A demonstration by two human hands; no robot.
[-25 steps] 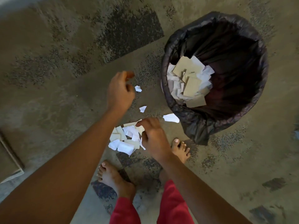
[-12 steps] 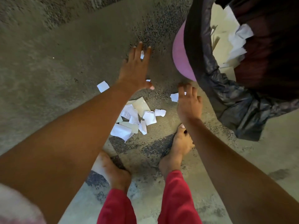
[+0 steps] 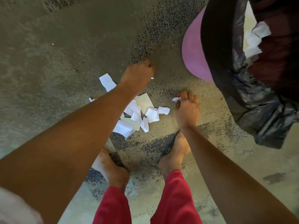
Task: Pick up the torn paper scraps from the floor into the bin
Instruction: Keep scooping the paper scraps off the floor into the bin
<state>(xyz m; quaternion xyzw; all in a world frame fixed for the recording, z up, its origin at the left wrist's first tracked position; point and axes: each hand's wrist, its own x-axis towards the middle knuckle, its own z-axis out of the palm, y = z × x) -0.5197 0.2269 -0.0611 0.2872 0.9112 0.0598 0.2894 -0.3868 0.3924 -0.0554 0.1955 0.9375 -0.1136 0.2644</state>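
Two at once spares us trips — left hand (image 3: 137, 75) curls round, it seems, a white sliver (image 3: 152, 78); right hand (image 3: 186, 109) pinches a scrap (image 3: 176, 99); the pile (image 3: 139, 115) lies on the floor (image 3: 64, 46) near the bin (image 3: 194, 50).

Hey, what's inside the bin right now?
Inside the bin, lined with a black bag, lie white and pale torn scraps. The bag's folded rim and the picture's edge hide the rest of the inside, so how full it is cannot be told.
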